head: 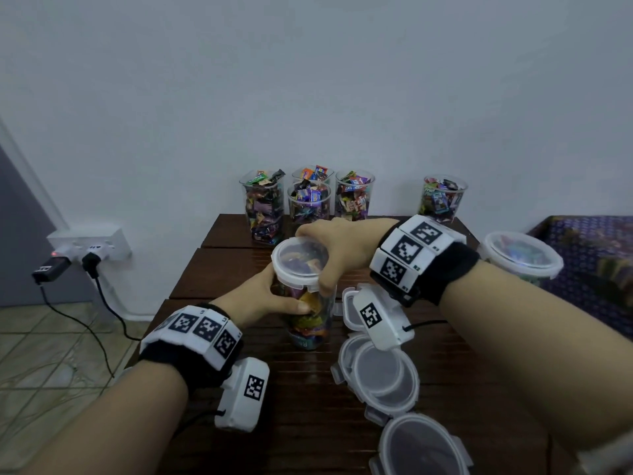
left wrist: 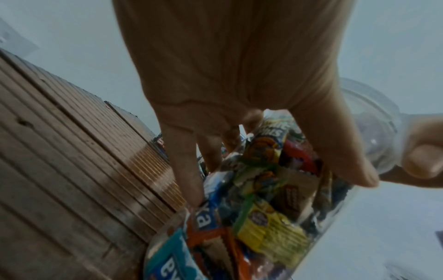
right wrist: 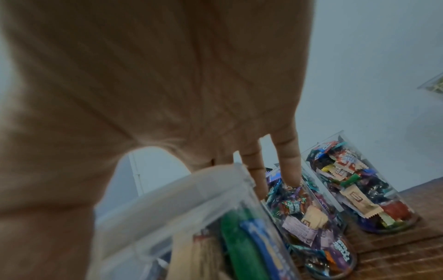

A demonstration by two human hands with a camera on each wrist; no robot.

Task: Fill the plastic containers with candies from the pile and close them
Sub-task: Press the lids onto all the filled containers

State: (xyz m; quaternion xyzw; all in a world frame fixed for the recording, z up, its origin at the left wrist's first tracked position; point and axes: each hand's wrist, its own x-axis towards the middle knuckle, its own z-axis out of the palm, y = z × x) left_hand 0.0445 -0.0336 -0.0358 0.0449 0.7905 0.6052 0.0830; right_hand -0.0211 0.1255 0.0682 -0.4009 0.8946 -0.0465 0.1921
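Clear plastic container (head: 308, 313) stays steady while my left hand (head: 263, 299) grips its wall and my right hand (head: 329, 248), curled over the lid (head: 299, 262), should press each latch evenly.

A home room, by the look of it: plain painted wall (head: 308, 80), tiled floor (head: 51, 344), a wall socket (head: 89, 244) with plugged chargers, patterned bedding (head: 589, 255) beside a slatted wooden bench (head: 308, 406).
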